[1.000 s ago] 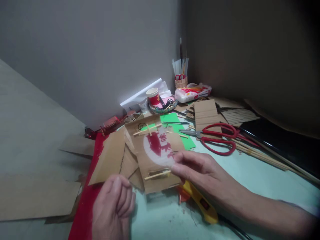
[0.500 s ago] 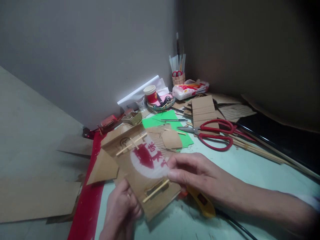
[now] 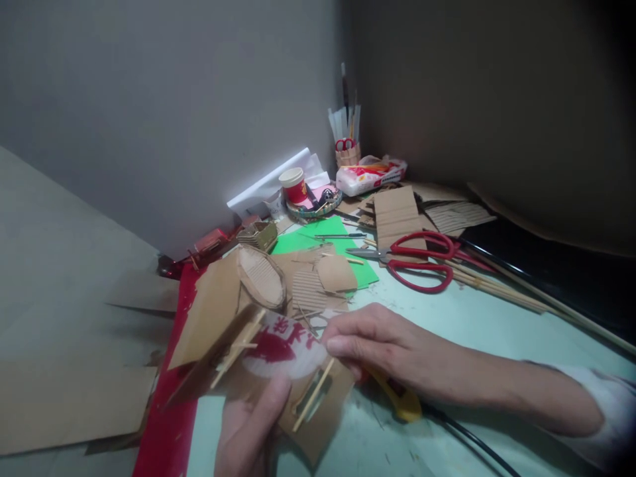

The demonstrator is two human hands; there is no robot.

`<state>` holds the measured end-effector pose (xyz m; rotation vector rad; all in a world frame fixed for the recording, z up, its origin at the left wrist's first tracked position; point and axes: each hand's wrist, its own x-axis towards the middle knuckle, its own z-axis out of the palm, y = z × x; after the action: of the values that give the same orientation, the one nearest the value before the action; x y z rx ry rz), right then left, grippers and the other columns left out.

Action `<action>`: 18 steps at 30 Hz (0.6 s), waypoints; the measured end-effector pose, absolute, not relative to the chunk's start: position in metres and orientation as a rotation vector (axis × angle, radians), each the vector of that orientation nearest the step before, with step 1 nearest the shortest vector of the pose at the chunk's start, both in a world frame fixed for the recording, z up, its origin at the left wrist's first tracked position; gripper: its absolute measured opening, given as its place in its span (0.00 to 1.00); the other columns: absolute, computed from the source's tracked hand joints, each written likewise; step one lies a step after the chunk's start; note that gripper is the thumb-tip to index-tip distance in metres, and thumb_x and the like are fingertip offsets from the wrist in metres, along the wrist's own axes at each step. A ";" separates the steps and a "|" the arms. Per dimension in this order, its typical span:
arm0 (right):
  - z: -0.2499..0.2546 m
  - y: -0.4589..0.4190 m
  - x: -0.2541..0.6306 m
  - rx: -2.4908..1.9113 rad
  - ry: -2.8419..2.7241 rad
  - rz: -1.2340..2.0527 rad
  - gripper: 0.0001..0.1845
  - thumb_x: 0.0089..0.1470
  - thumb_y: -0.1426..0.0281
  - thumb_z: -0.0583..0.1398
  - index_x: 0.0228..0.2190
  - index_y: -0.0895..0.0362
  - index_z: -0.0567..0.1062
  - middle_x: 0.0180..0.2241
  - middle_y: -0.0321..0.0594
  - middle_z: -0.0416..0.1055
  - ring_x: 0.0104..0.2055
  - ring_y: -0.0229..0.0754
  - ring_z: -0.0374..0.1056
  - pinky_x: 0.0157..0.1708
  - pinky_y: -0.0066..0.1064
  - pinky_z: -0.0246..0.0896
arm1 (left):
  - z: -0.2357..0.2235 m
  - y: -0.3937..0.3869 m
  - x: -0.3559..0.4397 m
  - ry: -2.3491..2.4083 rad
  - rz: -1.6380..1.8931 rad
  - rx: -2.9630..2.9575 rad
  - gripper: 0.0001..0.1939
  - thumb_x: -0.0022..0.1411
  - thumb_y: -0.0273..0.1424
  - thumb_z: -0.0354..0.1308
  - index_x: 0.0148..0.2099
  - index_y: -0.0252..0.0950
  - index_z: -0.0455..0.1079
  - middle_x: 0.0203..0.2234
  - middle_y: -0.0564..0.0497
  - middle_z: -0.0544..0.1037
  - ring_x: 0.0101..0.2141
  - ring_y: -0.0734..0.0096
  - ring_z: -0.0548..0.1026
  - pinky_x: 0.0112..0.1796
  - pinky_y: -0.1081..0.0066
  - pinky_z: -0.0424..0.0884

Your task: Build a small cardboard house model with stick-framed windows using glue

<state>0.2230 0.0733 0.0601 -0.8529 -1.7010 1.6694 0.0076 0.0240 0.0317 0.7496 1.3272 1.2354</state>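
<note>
My left hand [image 3: 256, 421] grips a folded piece of brown cardboard [image 3: 318, 430] from below, its thumb lying on top. A white circle with red print marks the cardboard's middle. Thin wooden sticks [image 3: 313, 395] cross cut slots at both ends, and a short one stands across the left stick. My right hand [image 3: 370, 338] has thumb and fingers pinched at the printed part's right edge; whether they hold the cardboard or something small is unclear. Partly hidden under that hand lies a yellow tool [image 3: 408, 405] with a black cord, resembling a glue gun.
Large red-handled scissors [image 3: 417, 260] lie to the right on cardboard scraps. Beyond the hands are a cardboard boat shape [image 3: 262, 275], green paper [image 3: 365, 271], a red cup [image 3: 295, 189] and a holder of sticks [image 3: 348, 154]. A black flat object [image 3: 561, 265] borders the right side.
The cardboard has been tilted and turned, its left panel now raised toward the left. My left thumb has moved onto its upper face. The boat shape behind it has come into view.
</note>
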 end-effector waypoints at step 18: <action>0.057 0.071 0.223 -1.080 -1.791 1.126 0.31 0.70 0.52 0.52 0.20 0.54 0.54 0.20 0.32 0.52 0.24 0.38 0.49 0.25 0.34 0.44 | 0.046 0.045 0.007 1.229 1.508 0.283 0.39 0.25 0.47 0.84 0.20 0.37 0.56 0.08 0.67 0.57 0.12 0.91 0.51 0.15 0.84 0.49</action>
<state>0.2231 0.0711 0.0566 -1.0799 -1.7913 1.1261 0.0072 0.0448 0.0456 0.2827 1.2286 1.5080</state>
